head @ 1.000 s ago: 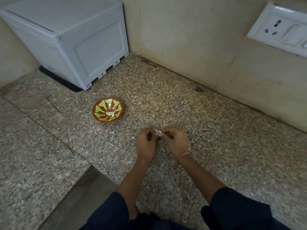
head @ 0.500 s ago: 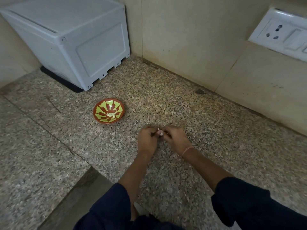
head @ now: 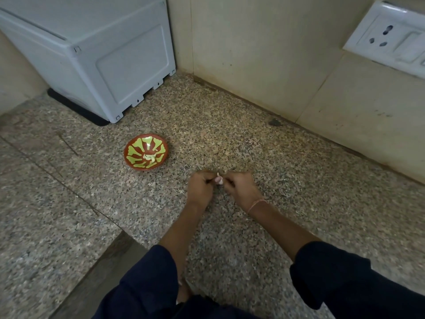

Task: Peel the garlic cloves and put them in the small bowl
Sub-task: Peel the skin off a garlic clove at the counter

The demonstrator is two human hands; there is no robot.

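1. Head view: left hand (head: 199, 186) and right hand (head: 240, 188) pinch one garlic clove (head: 219, 180) between curled fingertips, above the counter (head: 299, 203).
2. Small bowl (head: 146, 154), left of the hands, holds peeled cloves (head: 150, 158).

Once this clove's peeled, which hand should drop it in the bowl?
Probably the left hand. It and the right hand both pinch the garlic clove, but the small bowl stands leftward, nearer it.

Bare left hand (head: 199, 188) and right hand (head: 239, 188), thin pinkish thread band (head: 255, 204) round the right wrist just behind the grip, forearms uncovered, dark navy left sleeve (head: 149, 282) and right sleeve (head: 345, 282), loose and creased, ending well back from the grip
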